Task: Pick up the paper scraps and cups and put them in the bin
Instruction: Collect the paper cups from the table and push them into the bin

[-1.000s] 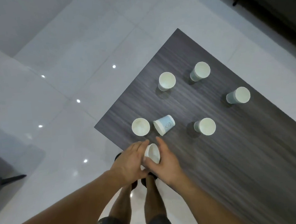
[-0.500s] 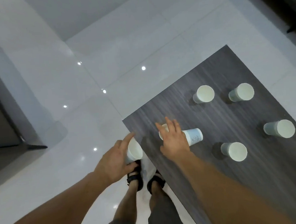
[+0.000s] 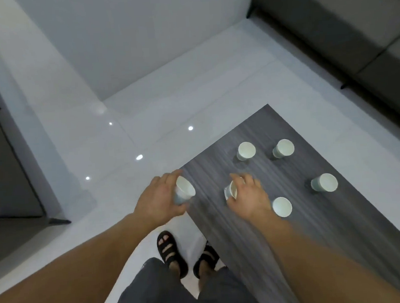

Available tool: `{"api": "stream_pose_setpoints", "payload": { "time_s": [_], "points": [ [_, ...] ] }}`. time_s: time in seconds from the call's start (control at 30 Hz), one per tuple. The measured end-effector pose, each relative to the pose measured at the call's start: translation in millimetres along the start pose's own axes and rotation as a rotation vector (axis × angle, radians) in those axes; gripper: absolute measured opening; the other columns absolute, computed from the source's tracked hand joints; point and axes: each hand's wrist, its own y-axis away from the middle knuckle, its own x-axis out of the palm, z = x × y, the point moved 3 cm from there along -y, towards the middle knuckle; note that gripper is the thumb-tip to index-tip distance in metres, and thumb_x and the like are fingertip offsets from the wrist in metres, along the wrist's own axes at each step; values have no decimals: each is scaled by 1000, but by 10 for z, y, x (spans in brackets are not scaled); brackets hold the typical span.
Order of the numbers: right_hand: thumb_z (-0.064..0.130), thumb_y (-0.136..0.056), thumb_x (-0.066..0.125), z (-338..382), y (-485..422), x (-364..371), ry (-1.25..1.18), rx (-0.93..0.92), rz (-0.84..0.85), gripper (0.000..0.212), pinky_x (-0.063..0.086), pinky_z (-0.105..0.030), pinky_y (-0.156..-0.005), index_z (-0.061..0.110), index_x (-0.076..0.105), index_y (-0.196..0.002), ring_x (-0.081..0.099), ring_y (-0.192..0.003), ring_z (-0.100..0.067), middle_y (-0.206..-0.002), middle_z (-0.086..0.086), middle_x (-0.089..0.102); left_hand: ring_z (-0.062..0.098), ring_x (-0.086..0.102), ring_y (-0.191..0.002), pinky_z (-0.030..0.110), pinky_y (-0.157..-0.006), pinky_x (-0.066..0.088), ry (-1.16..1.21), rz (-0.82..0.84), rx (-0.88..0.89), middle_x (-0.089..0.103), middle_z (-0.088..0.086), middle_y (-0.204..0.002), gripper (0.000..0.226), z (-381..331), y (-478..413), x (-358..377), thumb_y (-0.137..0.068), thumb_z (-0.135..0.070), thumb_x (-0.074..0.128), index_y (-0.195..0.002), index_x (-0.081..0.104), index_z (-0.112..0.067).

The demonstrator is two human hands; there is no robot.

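Two cups held, one in each hand.
The left hand (image 3: 157,201) gripped a cup (image 3: 185,192) at the table (image 3: 342,236) corner. The right hand (image 3: 249,200) curled round a tipped cup (image 3: 231,191) over the table. Four more cups (image 3: 282,207) stood upright on the table nearby.

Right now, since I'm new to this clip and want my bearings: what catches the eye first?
Two bare hands each grip a white paper cup. The left hand holds the left cup at the dark table's edge, and the right hand holds the right cup, tilted, over the table. Further along it four more cups stand upright.
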Motion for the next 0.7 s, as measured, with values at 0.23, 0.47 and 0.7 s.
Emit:
{"api": "stream_pose_setpoints", "payload": {
  "time_s": [0.23, 0.47, 0.7],
  "points": [
    [34, -87, 57, -1, 721, -619, -100, 113, -200, 66, 41, -36, -98, 29, 29, -147, 37, -126, -26, -145, 0, 34, 21, 47, -115, 32, -93, 44, -61, -38, 231, 42, 2, -136, 89, -651, 40, -530, -76, -37, 74, -148, 21, -32],
    [33, -87, 57, 163, 1624, -773, -132, 316, -397, 65, 42, -37, -94, 29, 32, -146, 38, -124, -26, -141, 1, 35, 23, 47, -118, 35, -94, 46, -197, -56, 510, 39, 2, -138, 83, -990, 343, -831, -81, -47, 64, -148, 22, -24],
    [35, -86, 57, 319, 2900, -495, -183, 541, -514, 67, 42, -39, -97, 30, 31, -147, 36, -127, -27, -141, 0, 35, 26, 45, -120, 37, -95, 44, -233, 42, 795, 38, 5, -137, 81, -1523, 989, -804, -81, -45, 59, -150, 22, -20]
  ]
}}
